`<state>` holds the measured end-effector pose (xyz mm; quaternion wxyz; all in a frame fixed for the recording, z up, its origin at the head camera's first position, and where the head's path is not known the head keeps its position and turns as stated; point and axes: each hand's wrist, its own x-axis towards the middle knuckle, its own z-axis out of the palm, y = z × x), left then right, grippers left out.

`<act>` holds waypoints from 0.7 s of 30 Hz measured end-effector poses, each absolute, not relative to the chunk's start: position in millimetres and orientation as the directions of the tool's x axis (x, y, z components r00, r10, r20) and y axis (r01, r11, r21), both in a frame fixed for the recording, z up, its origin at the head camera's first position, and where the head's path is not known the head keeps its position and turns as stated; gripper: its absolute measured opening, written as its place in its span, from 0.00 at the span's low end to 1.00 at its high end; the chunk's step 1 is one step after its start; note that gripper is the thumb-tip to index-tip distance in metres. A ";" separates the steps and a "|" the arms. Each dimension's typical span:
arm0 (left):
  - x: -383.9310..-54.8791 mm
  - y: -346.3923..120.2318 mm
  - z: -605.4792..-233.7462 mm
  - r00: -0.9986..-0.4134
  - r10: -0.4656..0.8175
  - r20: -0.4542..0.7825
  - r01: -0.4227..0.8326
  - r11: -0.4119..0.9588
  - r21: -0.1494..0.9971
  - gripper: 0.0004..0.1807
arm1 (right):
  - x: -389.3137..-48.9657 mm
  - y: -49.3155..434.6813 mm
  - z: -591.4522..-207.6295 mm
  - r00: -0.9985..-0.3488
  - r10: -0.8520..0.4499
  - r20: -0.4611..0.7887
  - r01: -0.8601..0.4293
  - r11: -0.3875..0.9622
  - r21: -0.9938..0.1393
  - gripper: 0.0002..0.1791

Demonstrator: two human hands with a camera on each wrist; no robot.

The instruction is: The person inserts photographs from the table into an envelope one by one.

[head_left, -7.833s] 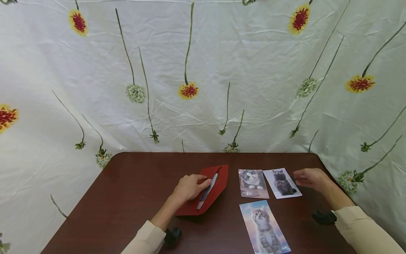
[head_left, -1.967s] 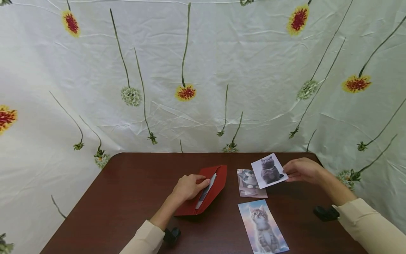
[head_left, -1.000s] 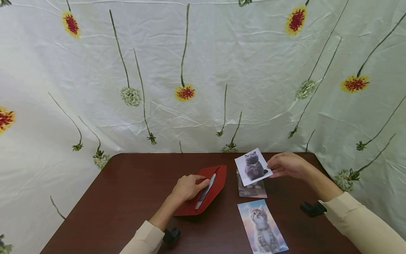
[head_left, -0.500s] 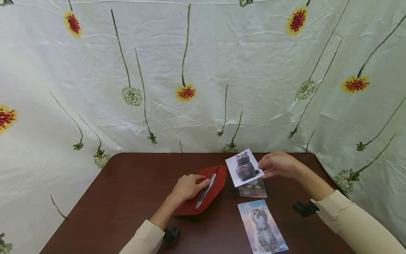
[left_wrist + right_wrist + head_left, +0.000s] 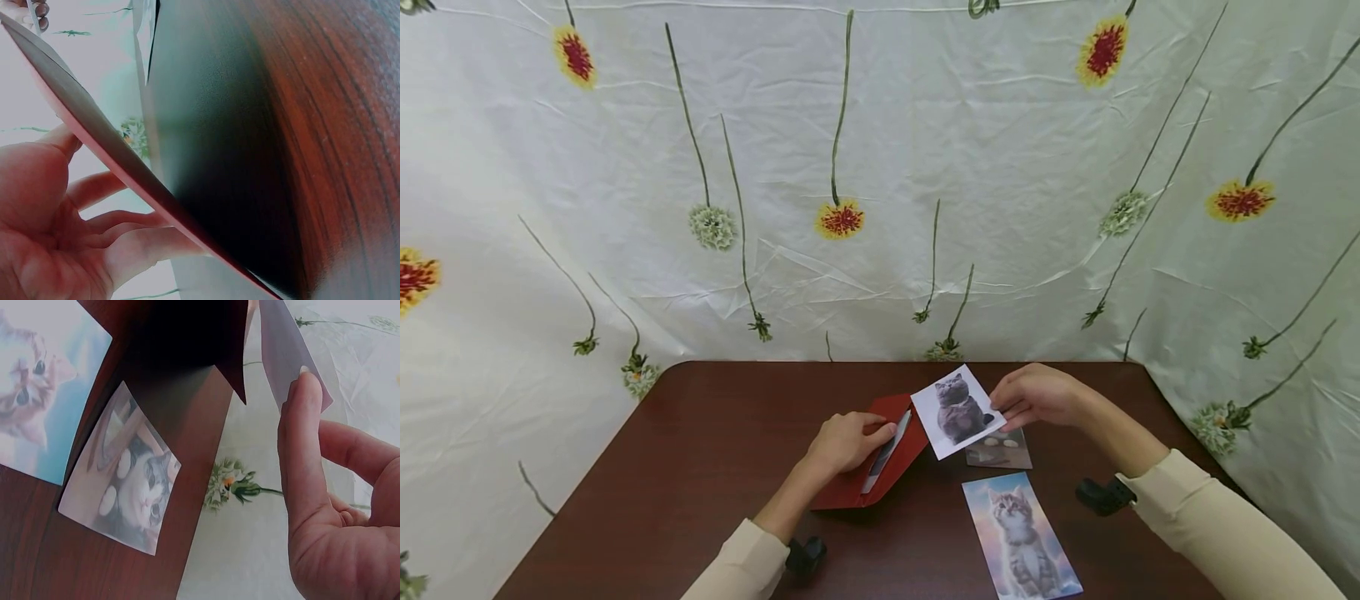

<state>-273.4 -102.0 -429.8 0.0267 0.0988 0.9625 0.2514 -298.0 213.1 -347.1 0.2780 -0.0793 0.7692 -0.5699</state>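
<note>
In the head view my left hand [image 5: 842, 443] grips a red envelope [image 5: 897, 471], tilted up from the table. From its slot peeks the edge of a photo [image 5: 880, 471], mostly hidden. The left wrist view catches the envelope [image 5: 119, 150] edge-on, fingers against its near side. My right hand [image 5: 1041, 396] pinches a grey cat photo [image 5: 958, 412] by its right corner. This print is raised, its left corner overlapping the envelope's upper end in the head view; whether they touch I cannot tell. The right wrist view shows its pale back [image 5: 287, 350].
A photo of a grey-and-white kitten [image 5: 125, 481] lies partly behind the held print in the head view. Nearer me lies a taller tabby kitten photo [image 5: 1022, 533]. All rest on a dark brown table [image 5: 700, 467], backed by a floral cloth [image 5: 887, 275].
My right hand has picked up the grey cat photo from the table's right and carried it left, past the kitten photo, to the envelope. My left hand has stayed in place.
</note>
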 end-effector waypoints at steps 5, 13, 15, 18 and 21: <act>-273.1 -102.2 -429.9 -0.981 0.192 -0.007 0.164 0.857 0.490 0.26 | -295.7 208.5 -349.6 -0.824 -0.442 -0.355 0.212 0.340 -0.916 0.10; -271.5 -101.9 -428.5 -0.980 0.197 -0.015 0.164 0.853 0.495 0.26 | -293.0 203.2 -349.7 -0.817 -0.445 -0.365 0.223 0.339 -0.914 0.13; -271.8 -102.0 -429.0 -0.980 0.199 -0.012 0.167 0.853 0.495 0.26 | -292.8 201.3 -350.3 -0.817 -0.443 -0.369 0.232 0.334 -0.914 0.13; -272.4 -102.0 -430.0 -0.980 0.201 -0.009 0.170 0.853 0.494 0.26 | -292.7 198.7 -352.2 -0.813 -0.449 -0.370 0.237 0.326 -0.915 0.13; -272.8 -101.6 -430.5 -0.980 0.201 -0.008 0.172 0.854 0.492 0.26 | -293.0 196.4 -354.2 -0.812 -0.452 -0.370 0.242 0.316 -0.917 0.13</act>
